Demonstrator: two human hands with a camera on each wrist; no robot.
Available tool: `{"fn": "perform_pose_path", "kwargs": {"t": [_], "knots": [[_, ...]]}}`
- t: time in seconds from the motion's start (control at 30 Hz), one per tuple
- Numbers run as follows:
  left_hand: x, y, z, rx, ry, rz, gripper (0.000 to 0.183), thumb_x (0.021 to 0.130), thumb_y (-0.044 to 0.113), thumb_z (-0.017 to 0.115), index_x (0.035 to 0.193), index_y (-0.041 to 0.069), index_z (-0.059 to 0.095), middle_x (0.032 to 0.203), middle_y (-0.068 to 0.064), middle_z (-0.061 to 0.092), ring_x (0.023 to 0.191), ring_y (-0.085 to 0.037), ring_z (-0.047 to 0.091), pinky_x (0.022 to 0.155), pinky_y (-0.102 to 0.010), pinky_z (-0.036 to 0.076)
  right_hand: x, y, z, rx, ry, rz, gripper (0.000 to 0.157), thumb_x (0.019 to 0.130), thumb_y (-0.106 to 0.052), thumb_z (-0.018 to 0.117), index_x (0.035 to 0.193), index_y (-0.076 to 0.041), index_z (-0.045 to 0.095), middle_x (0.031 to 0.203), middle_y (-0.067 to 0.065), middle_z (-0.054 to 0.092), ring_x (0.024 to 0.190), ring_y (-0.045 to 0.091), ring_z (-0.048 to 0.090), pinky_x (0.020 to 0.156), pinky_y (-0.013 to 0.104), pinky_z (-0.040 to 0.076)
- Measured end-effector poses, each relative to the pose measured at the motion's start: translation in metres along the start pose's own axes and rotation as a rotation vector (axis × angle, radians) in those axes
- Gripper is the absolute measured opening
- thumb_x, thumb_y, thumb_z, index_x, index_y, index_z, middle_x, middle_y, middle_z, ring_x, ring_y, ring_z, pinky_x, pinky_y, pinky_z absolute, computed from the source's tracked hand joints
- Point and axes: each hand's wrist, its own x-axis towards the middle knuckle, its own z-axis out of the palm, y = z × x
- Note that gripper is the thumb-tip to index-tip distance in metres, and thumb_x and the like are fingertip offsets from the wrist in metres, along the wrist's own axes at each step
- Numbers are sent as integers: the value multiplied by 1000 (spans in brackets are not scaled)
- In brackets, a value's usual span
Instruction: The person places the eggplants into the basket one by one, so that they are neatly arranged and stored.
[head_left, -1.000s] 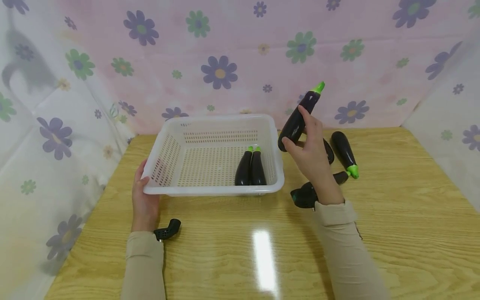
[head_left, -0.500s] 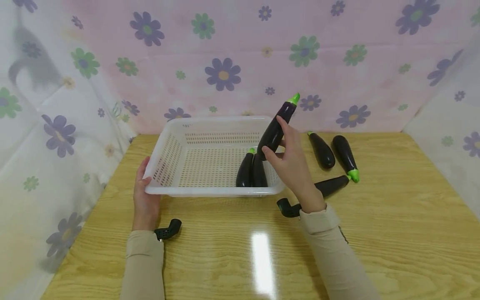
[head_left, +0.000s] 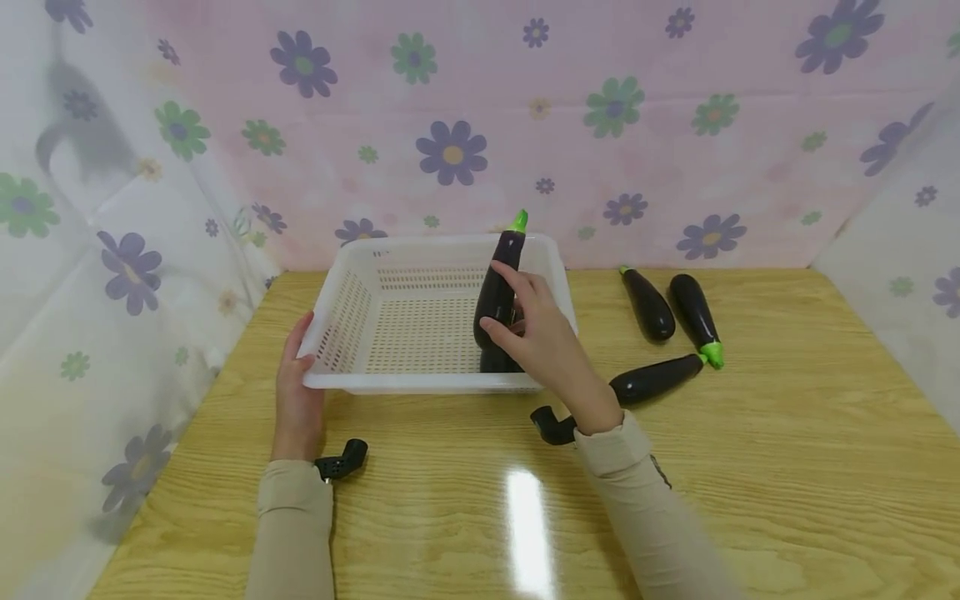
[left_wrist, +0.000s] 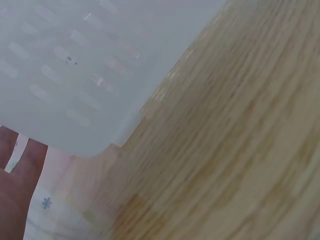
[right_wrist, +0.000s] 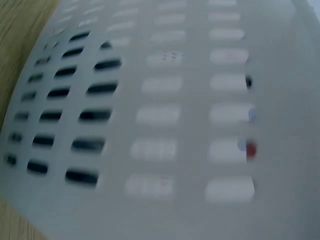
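Note:
My left hand grips the left end of a white plastic basket, thumb over the rim. In the left wrist view, fingers show below the slotted wall. My right hand pinches a dark purple eggplant between thumb and fingers, its green stem pointing up and away. The held eggplant is over the right part of the basket, tilted. Below it, the dark end of an eggplant shows inside; the rest is hidden. In the right wrist view, dark shapes show through slots in the basket wall.
Right of the basket, one eggplant and another lie on the wooden table. A third eggplant lies nearer, beside the right wrist. Flowered cloth hangs behind. A black wrist camera juts out from the left wrist.
My right hand has carried the eggplant left and down, from beyond the basket's right end to over its inside. My left hand stays on the basket's left end.

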Motion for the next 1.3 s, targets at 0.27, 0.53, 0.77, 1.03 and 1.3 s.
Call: {"fn": "perform_pose_path", "kwargs": {"t": [0.27,0.53,0.77,1.03,1.3], "knots": [[1,-2,-4,27,60,41,46,86,-1,28,130,5,42,134,-10,34,115,-28,36,90,-33,33,9,-8,10,-1,-23,35,64,85,-40,55,139,-36,22,131,9,32,84,18,52,63,26,47],[1,-6,-3,4,91,52,43,86,-1,31,126,3,45,127,-12,40,109,-26,40,85,-32,36,17,-7,10,68,-29,94,64,85,-40,55,139,-35,22,135,7,30,100,19,50,70,30,47],[0,-9,0,40,139,71,42,85,1,33,124,4,48,128,-12,41,111,-28,41,86,-33,36,28,-10,18,121,-32,122,63,85,-40,54,139,-36,22,137,6,29,102,18,51,69,33,46],[1,-5,-3,6,169,81,38,88,5,34,124,4,49,132,-10,38,116,-27,38,91,-35,34,34,-16,35,12,-159,171,63,86,-37,53,139,-39,19,138,5,32,109,21,47,78,38,44],[2,-3,-4,-15,179,77,37,89,4,34,122,2,49,133,-11,37,117,-27,38,91,-37,34,33,-14,45,-159,-270,207,61,86,-35,54,139,-35,24,136,10,35,104,25,50,75,40,44]]}}
